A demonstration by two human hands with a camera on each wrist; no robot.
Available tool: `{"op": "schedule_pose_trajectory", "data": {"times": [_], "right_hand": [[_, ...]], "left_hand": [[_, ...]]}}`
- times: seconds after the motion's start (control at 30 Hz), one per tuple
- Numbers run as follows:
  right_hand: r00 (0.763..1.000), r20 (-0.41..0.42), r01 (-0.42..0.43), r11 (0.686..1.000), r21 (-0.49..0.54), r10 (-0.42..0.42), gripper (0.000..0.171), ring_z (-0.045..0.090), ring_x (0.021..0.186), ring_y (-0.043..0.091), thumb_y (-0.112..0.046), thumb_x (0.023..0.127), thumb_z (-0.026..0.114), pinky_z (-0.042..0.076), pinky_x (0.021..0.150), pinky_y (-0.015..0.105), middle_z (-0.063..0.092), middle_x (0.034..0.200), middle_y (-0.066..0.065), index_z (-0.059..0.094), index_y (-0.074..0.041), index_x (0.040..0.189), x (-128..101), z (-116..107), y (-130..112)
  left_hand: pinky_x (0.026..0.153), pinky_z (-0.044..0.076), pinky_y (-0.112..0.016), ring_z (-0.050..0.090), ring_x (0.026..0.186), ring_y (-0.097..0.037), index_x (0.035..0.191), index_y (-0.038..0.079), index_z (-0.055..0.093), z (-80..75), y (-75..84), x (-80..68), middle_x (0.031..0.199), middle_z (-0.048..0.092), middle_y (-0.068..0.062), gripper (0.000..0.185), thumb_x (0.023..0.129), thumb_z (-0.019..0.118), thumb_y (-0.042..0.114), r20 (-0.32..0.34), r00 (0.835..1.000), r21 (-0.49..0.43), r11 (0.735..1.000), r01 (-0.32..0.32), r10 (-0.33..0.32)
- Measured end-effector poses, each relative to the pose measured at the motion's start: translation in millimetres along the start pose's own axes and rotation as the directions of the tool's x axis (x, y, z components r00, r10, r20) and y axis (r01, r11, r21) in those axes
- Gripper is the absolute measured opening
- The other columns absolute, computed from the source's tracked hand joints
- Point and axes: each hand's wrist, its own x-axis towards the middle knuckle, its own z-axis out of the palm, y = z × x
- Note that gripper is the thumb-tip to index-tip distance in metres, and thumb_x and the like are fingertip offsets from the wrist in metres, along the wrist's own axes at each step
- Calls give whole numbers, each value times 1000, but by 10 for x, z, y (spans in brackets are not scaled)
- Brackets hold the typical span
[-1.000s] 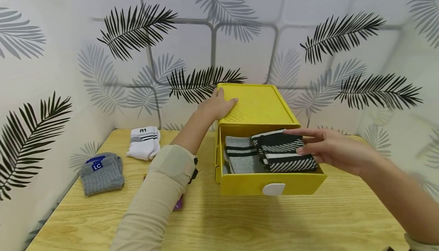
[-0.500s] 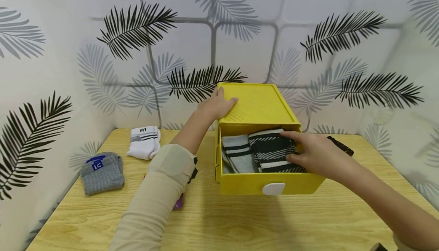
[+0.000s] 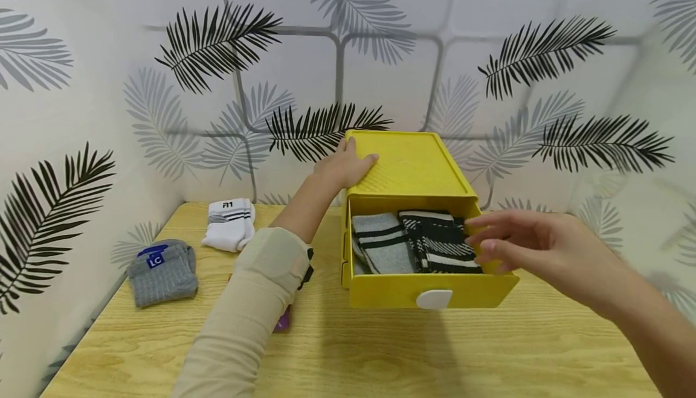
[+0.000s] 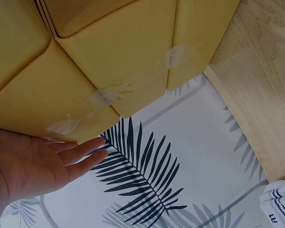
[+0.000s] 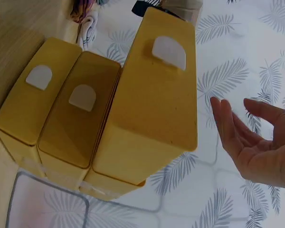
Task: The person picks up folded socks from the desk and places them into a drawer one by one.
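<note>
A yellow drawer cabinet point(image 3: 413, 162) stands on the table with its top drawer point(image 3: 380, 293) pulled out. Folded grey socks with black stripes point(image 3: 383, 244) lie at the drawer's left. Beside them are folded black-and-white patterned socks point(image 3: 437, 244). My left hand point(image 3: 345, 167) rests on the cabinet's top left edge; the left wrist view shows its fingers point(image 4: 88, 151) stretched out along the yellow wall. Near the drawer's right end hovers my right hand point(image 3: 554, 250), fingers loosely bent, holding nothing. In the right wrist view that hand point(image 5: 259, 145) is apart from the drawer.
White socks point(image 3: 229, 224) and grey ribbed socks with a blue label point(image 3: 163, 274) lie at the table's left. A purple item point(image 3: 283, 320) is mostly hidden behind my left forearm. Below the pulled-out drawer, two lower drawers point(image 5: 69, 111) are closed. A patterned wall covering stands behind.
My right hand has pressed the black-and-white socks leftward and down into the drawer, let go and drawn back to the right. My left hand has stayed on the cabinet.
</note>
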Motion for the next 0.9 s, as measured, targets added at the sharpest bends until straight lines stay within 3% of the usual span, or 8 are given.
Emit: {"op": "schedule_pose_trajectory", "data": {"times": [0.1,0.23,0.33,0.4,0.53,0.67,0.77,0.9], "right_hand": [[980,193,-18,956,292,-40,28,61,94,27,-5,97,45,52,72,38,60,113,15,55,-1,123,-87,143,17],[877,469,-229,771,595,-101,33,57,101,33,-5,101,31,47,82,44,54,119,22,50,3,127,-130,420,120],[806,588,-420,630,653,-72,37,57,102,30,-14,103,27,46,86,41,55,118,21,49,5,127,-136,627,216],[779,626,-506,572,646,-19,43,58,101,26,-24,103,26,47,85,38,56,117,18,50,4,125,-135,735,281],[763,643,-586,489,646,66,54,59,100,26,-40,102,23,48,83,36,58,115,13,51,1,123,-116,858,390],[747,665,-622,364,693,12,63,57,104,25,-48,100,14,45,87,36,58,119,10,53,-4,121,-86,890,465],[738,675,-639,297,709,-22,66,56,106,24,-51,98,11,44,89,35,57,119,8,54,-5,119,-71,888,482],[748,663,-632,285,721,-19,65,57,104,22,-50,98,12,44,88,33,58,117,8,56,-5,115,-51,879,466]], "left_hand": [[102,25,-47,23,133,-32,149,12,-1,-7,4,-2,153,0,-8,75,95,26,57,0,1000,4,1000,-2,2],[102,24,-46,22,133,-32,149,12,-1,-20,8,-13,153,-1,-8,74,95,25,56,7,1000,12,1000,3,-3],[102,25,-46,23,133,-32,148,12,-2,-23,14,-21,153,-1,-7,74,95,25,56,15,1000,13,1000,6,-6],[102,25,-46,23,133,-32,149,12,-1,-20,19,-27,153,-2,-7,74,95,25,56,13,1000,6,1000,5,-5],[101,26,-46,24,132,-32,149,13,-1,-11,24,-35,153,-1,-7,74,95,26,56,13,1000,-1,1000,7,-7],[101,26,-46,26,132,-32,149,13,-2,-2,26,-29,153,-2,-6,75,95,25,57,18,1000,-4,1000,9,-9],[101,26,-46,26,131,-32,149,13,-2,0,25,-21,153,-2,-6,75,95,25,57,17,1000,-3,1000,10,-10],[100,28,-45,25,132,-32,149,13,-1,-3,17,-21,153,-2,-7,74,95,25,57,14,1000,3,1000,12,-12]]}}
